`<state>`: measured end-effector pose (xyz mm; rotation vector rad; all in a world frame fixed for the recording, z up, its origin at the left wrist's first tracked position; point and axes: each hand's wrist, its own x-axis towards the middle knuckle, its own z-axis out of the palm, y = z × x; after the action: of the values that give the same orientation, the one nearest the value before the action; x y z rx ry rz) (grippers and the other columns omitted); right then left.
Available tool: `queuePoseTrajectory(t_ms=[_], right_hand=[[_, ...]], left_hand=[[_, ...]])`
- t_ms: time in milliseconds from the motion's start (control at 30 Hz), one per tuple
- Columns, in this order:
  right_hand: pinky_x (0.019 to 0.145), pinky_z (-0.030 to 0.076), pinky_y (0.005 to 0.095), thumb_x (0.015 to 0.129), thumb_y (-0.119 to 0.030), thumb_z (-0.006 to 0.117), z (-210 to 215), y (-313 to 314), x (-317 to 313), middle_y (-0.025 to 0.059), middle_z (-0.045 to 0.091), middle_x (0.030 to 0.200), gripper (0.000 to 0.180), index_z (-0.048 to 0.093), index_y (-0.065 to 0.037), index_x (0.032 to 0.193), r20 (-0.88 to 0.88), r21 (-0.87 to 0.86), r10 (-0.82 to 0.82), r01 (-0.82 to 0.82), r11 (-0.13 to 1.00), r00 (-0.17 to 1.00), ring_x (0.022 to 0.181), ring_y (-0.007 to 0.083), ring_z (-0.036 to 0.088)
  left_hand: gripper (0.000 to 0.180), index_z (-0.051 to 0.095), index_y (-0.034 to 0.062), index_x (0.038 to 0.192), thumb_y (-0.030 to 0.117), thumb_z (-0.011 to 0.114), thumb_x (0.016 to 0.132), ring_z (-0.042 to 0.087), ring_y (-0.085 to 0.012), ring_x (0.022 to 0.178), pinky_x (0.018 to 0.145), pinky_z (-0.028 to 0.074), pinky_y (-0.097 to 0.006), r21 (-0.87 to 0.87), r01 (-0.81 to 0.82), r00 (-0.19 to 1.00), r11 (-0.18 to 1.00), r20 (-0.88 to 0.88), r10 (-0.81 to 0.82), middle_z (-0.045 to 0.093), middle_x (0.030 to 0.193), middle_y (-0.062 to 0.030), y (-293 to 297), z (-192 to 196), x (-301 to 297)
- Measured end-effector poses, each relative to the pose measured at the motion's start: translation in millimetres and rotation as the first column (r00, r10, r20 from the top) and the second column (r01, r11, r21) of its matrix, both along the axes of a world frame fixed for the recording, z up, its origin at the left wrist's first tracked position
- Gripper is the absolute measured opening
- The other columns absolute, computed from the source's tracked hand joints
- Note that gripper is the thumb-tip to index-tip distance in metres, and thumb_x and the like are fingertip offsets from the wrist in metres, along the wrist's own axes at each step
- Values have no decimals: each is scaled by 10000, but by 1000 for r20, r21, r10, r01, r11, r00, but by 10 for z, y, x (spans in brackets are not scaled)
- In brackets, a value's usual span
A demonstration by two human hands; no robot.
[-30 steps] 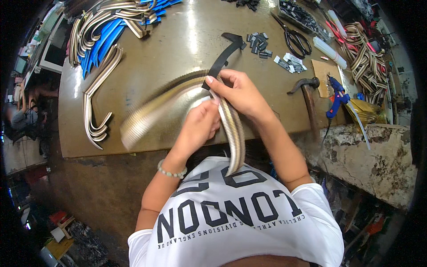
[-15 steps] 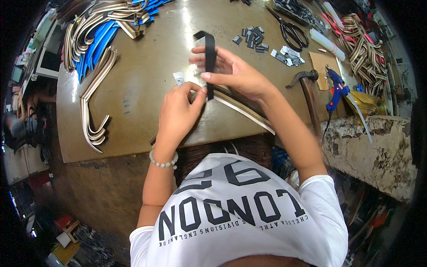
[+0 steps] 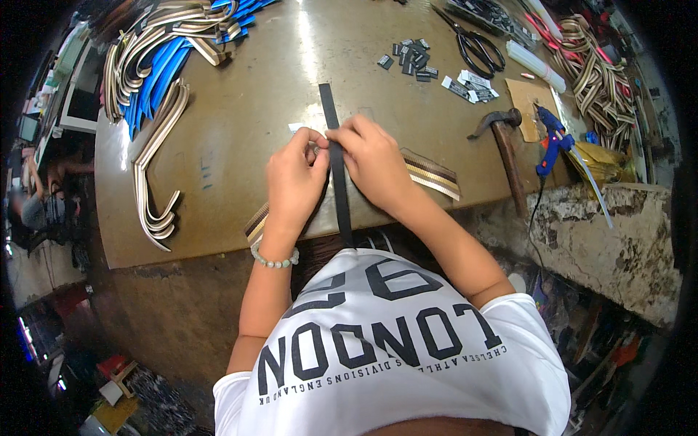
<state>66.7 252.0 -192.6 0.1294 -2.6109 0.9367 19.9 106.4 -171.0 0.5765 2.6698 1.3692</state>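
A black flat strap [image 3: 340, 192] runs lengthwise between my hands, from the table toward my chest. My right hand [image 3: 374, 163] is closed, thumb and fingertips pinching the strap about midway. Beside the strap's left edge, my left hand [image 3: 293, 178] has its fingertips pressed together; what they hold is hidden. A brown, cream and black striped webbing band [image 3: 434, 176] lies crosswise beneath both hands, showing at the right and again by my left wrist. A small white label [image 3: 295, 127] lies just beyond my left fingers.
Striped bands [image 3: 145, 163] and blue strips [image 3: 149, 87] lie at left. Beyond my right hand are small dark tags [image 3: 413, 59], white labels [image 3: 472, 89], black scissors [image 3: 476, 51], a hammer [image 3: 505, 149], and a blue glue gun [image 3: 554, 142] with a cord. More webbing [image 3: 600, 87] is heaped far right.
The black strap, raised and curled before, now lies stretched out straight toward my chest. My right hand has come down and closed on it, nearer my left hand. The striped band has shifted slightly.
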Motion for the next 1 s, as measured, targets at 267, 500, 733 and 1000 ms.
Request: queuePoseTrajectory(t_ms=[267, 500, 733, 1000], right_hand=[[873, 543, 403, 782, -35, 591, 73, -94, 356, 160, 620, 999, 132, 648, -4, 897, -74, 149, 98, -86, 985, 992, 1142, 345, 607], [993, 481, 417, 784, 32, 616, 316, 10, 829, 160, 652, 1085, 271, 666, -20, 1046, 200, 104, 319, -344, 933, 926, 1208, 365, 570], [677, 444, 241, 823, -243, 814, 317, 1813, 1387, 10, 599, 754, 287, 606, -53, 772, -42, -393, -923, 843, 367, 382, 678, 93, 507], [662, 516, 297, 880, -382, 739, 520, 2618, 1130, 112, 683, 886, 439, 623, -18, 1097, 45, 41, -846, 846, 532, 531, 758, 190, 657]], left_hand=[[166, 696, 125, 1026, 76, 620, 886, 632, -338, 689, 624, 486, -422, -81, 74, 987, 994, -135, -84, 641, 750, -169, 32, -55, 57], [172, 722, 138, 1046, 123, 631, 900, 637, -346, 698, 635, 488, -432, -148, 94, 982, 984, -146, -116, 652, 769, -173, 18, -64, 48], [139, 682, 94, 1030, 177, 656, 922, 560, -265, 572, 561, 446, -381, -188, -71, 984, 980, -174, 38, 573, 647, -120, 52, 22, 115], [119, 706, 124, 979, 213, 694, 900, 568, -222, 582, 544, 448, -356, -198, -140, 952, 970, -298, 77, 574, 643, -71, -169, 9, 298]])
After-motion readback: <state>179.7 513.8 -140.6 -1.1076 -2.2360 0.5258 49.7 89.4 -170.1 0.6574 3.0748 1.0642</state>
